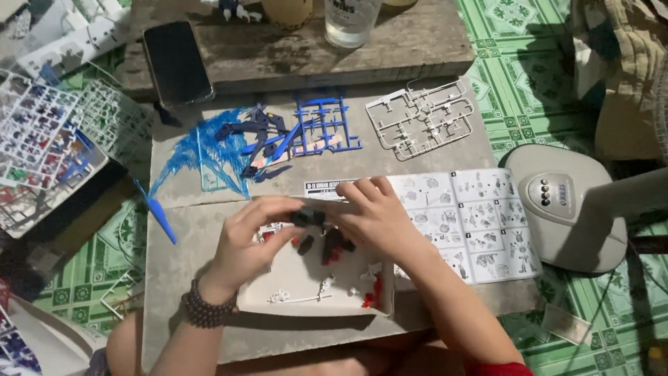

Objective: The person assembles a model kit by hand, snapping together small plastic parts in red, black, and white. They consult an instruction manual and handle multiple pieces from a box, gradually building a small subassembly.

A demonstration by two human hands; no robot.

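Observation:
My left hand [252, 237] and my right hand [372, 212] meet over a shallow white tray [278, 299], both pinching a small dark grey model part [307, 218] between the fingertips. A beaded bracelet [202, 306] circles my left wrist. Loose black, red and white model pieces [330, 254] lie in the tray under my hands. A folded instruction sheet [480, 219] with line drawings lies to the right, partly under my right hand.
Blue parts frames [320, 129], clear blue effect parts [202, 157] and a white frame [421, 118] lie further back. A black phone [177, 63] and a glass [351, 21] rest on a wooden board. A grey fan base [557, 202] stands right. More frames [42, 132] pile left.

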